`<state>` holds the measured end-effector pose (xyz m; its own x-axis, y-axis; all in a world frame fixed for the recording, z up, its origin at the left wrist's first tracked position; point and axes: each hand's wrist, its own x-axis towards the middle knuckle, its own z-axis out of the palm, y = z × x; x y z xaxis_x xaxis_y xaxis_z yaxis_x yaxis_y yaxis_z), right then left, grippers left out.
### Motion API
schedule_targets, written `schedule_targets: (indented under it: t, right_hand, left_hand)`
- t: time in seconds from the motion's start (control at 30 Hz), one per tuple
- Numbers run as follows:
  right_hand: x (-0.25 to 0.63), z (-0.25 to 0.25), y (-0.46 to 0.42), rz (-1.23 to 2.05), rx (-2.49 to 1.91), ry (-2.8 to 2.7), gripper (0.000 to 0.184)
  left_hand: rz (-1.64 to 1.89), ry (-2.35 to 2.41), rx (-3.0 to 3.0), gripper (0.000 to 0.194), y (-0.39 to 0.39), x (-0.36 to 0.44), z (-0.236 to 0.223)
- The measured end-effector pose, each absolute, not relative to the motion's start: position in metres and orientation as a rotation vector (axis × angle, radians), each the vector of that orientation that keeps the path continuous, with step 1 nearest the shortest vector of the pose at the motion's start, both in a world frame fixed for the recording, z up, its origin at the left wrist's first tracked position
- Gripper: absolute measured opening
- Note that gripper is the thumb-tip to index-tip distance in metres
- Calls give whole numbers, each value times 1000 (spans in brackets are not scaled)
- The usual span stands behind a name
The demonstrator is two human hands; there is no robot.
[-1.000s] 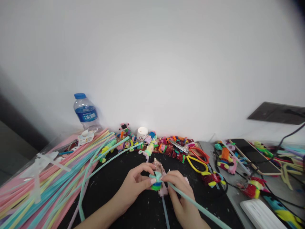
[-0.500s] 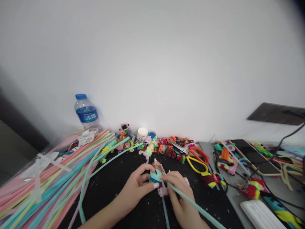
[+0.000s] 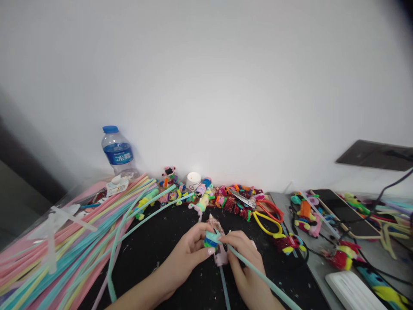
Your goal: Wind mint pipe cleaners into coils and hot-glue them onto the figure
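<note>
Between thumb and fingers, my left hand (image 3: 185, 254) grips a small coil of fuzzy pipe cleaner (image 3: 211, 240), banded mint, blue and green. My right hand (image 3: 247, 267) pinches a long mint pipe cleaner (image 3: 264, 277) close to where it meets the coil; its free length trails over my right hand toward the lower right. Beneath and between both hands lies a pinkish glue gun (image 3: 220, 258) with a pale glue stick (image 3: 225, 284) running out of its near end. My fingertips partly hide the coil and the gun.
Bundled pastel pipe cleaners (image 3: 64, 258) spread over the left side. Small pipe-cleaner figures (image 3: 203, 200) line the wall, with a white round tub (image 3: 193, 181) among them. Scissors (image 3: 267, 215), a phone (image 3: 346, 213), a white device (image 3: 353, 288) and black cables are at right; a bottle (image 3: 118, 153) stands back left.
The coil has turned in my left fingers, its blue and green bands now facing me below the mint one. The pipe cleaner's trailing end has shifted slightly left; my right hand barely moves.
</note>
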<state>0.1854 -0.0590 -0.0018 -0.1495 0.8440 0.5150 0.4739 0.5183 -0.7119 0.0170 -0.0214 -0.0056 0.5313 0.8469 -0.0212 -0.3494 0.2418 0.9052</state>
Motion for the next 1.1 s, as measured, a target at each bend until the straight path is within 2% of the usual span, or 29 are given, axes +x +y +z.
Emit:
schedule_targets:
  t: [0.3,0.47,0.77,1.1]
  right_hand:
    - [185,-1,-58,485,-1085,-1798,27]
    - [183,0,-58,448,-1067,-1826,29]
    - [175,-11,-63,471,-1217,-1686,10]
    - [176,-3,-66,320,-1319,-1692,7]
  left_hand:
    - [854,638,985,33,-22,19,-18]
    - [862,598,1016,25,-21,20,-17]
    - [881,579,1005,21,-22,22,-17]
    - [880,556,1009,19,-26,22,-13]
